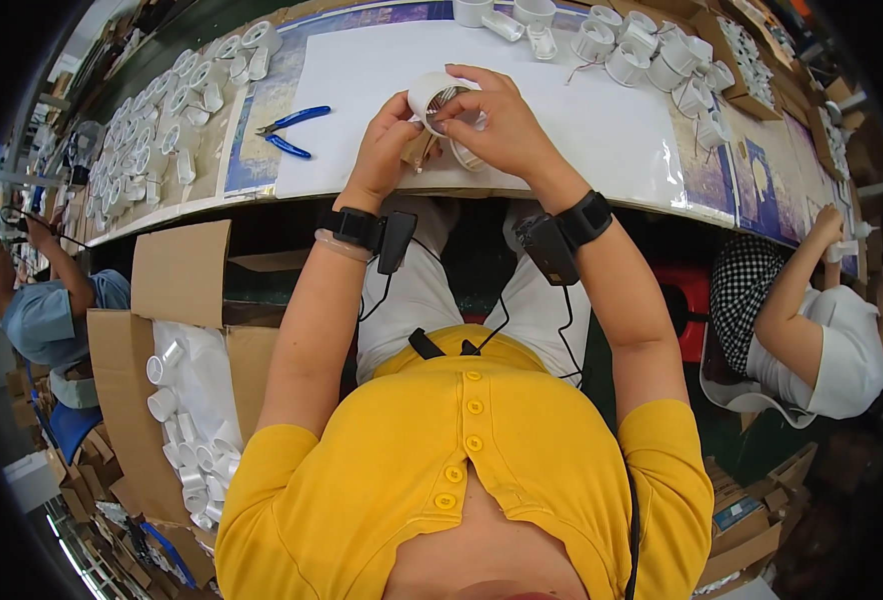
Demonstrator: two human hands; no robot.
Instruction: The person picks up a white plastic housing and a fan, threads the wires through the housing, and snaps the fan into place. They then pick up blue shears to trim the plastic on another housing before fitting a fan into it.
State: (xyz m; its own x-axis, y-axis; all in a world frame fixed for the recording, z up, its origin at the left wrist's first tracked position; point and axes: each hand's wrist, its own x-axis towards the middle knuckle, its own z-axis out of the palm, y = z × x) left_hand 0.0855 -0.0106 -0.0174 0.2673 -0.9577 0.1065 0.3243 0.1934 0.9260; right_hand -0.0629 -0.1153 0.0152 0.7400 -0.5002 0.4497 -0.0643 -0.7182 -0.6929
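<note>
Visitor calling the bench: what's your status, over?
Left hand and right hand on white round piece. Blue pliers lying to the left, apart from both hands.

- Left arm: bare below the sleeve, reaching to the far side and slanting right.
- Right arm: reaching to the far side and slanting left.
- Left hand: fingers curled, thumb bent toward the right, gripping.
- Right hand: fingers spread apart, one extended at the far side, others bent leftward, gripping.
- Both hands: near each other, thumb sides facing inward.
</note>
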